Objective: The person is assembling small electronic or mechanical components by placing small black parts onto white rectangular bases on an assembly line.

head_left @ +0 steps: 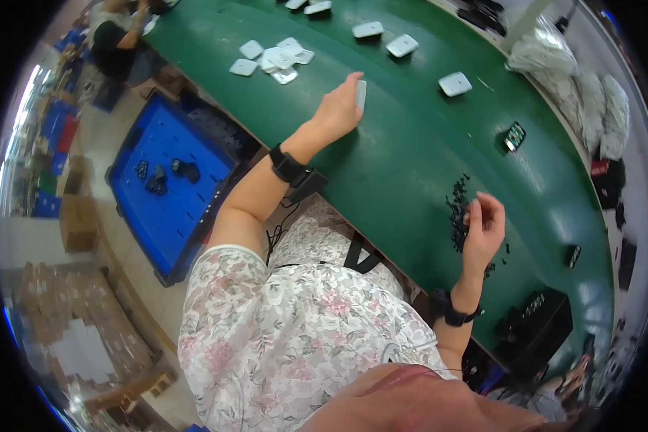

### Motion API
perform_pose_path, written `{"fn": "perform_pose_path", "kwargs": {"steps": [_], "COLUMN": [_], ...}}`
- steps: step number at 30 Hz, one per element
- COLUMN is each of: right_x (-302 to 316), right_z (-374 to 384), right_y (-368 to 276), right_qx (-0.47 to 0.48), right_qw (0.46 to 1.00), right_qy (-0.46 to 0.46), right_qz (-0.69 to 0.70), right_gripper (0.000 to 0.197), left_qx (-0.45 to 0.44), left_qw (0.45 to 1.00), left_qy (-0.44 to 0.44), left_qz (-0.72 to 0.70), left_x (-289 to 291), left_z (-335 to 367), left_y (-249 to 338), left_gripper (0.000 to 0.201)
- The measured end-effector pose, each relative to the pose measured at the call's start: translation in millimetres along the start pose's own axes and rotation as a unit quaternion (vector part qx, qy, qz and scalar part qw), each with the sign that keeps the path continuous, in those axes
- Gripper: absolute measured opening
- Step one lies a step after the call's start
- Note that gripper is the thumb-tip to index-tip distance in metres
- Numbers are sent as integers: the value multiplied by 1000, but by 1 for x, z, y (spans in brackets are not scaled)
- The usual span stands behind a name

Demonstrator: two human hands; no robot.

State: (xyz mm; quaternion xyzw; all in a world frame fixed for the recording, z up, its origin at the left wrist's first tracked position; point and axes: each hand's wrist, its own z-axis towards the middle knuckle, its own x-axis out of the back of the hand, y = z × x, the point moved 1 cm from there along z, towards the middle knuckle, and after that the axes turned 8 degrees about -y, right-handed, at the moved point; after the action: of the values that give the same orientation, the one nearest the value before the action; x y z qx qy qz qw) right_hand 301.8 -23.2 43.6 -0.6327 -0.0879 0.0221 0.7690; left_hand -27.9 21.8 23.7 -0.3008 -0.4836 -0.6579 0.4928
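Left hand [338, 108] stretched far out over the green table top [410, 158], fingers curled around a flat white rounded-rectangle plastic piece [361, 93] held on edge, long axis pointing away from the body. More white pieces [273, 59] just beyond, up and to the left. Right hand [484, 229] nearer the body, fingers loosely bent and pinching at a scatter of small black parts [457, 212] just to its left; actual hold unclear.
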Motion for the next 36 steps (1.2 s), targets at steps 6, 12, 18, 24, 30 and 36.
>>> {"fn": "perform_pose_path", "kwargs": {"steps": [6, 12, 18, 24, 30, 36], "right_x": [-21, -19, -5, -11, -8, -2], "right_z": [35, 41, 40, 37, 34, 34], "right_y": [-9, 7, 23, 26, 19, 7], "right_qx": [-7, -5, -1, -1, 3, 126], "right_qw": [992, 985, 983, 988, 999, 968], "right_qy": [3, 36, 95, 76, 42, 40], "right_qz": [125, 168, 158, 134, 10, -212], "right_gripper": [17, 18, 16, 19, 11, 8], "left_qx": [-1, -59, -188, -200, -147, -17], "left_qw": [733, 758, 821, 873, 854, 700], "left_qy": [-290, -335, -230, -144, -191, -341], "left_qz": [-615, -557, -488, -420, -461, -628], "left_x": [-2, -29, -46, -59, -57, -59], "left_z": [-8, -6, 0, -1, -5, -4], "left_y": [89, 154, 171, 163, 154, 150], "left_gripper": [61, 57, 32, 7, 5, 9]}}
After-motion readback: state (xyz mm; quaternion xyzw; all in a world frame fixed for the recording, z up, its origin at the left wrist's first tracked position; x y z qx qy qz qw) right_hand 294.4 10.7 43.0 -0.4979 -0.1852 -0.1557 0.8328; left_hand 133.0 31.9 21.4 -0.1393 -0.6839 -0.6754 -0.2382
